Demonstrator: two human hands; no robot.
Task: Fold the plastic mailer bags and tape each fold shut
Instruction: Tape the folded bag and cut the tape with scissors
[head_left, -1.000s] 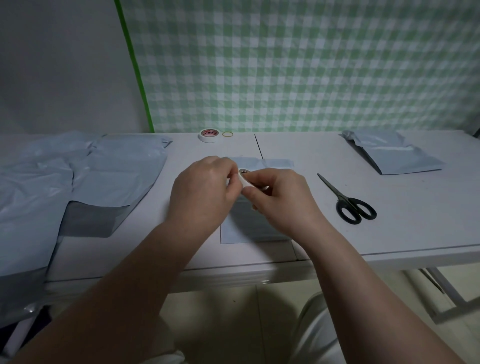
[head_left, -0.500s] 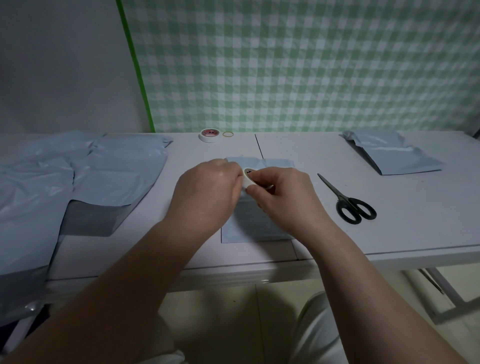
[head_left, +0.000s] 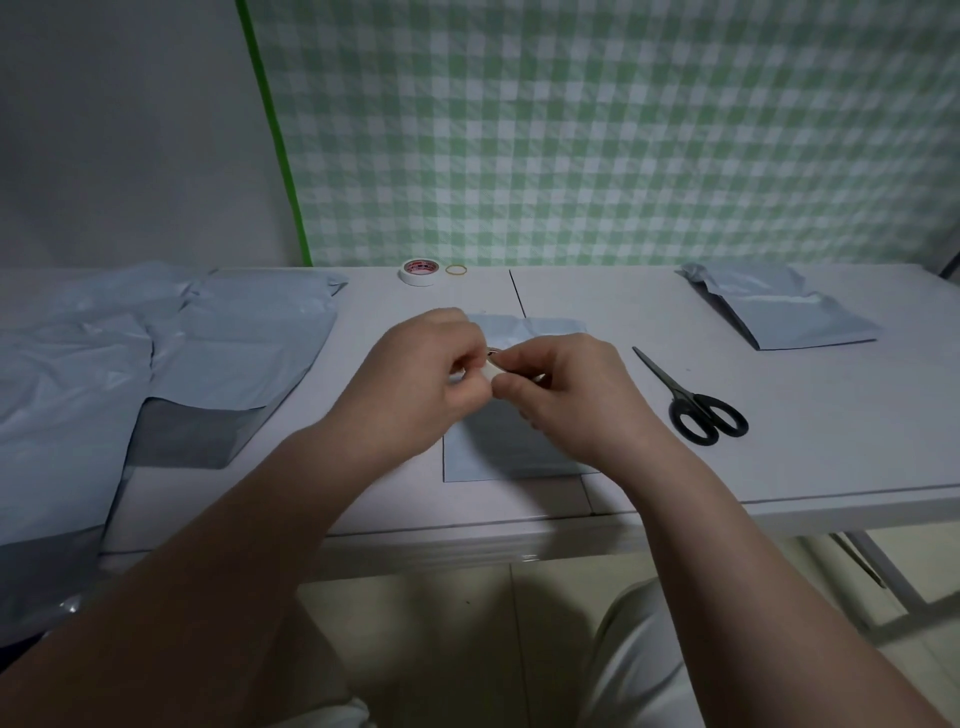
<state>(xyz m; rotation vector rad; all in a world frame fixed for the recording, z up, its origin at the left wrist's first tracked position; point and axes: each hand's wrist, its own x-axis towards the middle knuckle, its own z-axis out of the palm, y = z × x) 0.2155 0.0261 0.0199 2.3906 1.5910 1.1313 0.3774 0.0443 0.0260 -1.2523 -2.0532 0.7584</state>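
We have both hands raised together over the middle of the table (head_left: 779, 457), not far from its front edge. Our left hand (head_left: 431, 379) is curled, its fingertips pinching a small roll of tape (head_left: 492, 364). Our right hand (head_left: 561, 395) is curled too, with thumb and fingers closed on the same roll from the other side. The hands meet at the roll and hide most of it, so we cannot tell whether any strip is lifted from it.

Below our hands a folded mailer bag (head_left: 498, 457) lies flat on the table, its near edge close to the front edge and its far end showing past our knuckles. Loose mailer bags (head_left: 218, 353) are spread and overlapping across the left end, some hanging over the front edge there. A stack of folded bags (head_left: 789, 317) sits toward the back right corner.

Black-handled scissors (head_left: 691, 400) lie closed to the right of our right hand, with the handles toward the front edge. By the back edge, near the middle, a second roll of tape (head_left: 418, 272) lies flat, with a rubber band (head_left: 456, 269) just beside it on its right. A green checked cloth (head_left: 597, 130) hangs behind the table.
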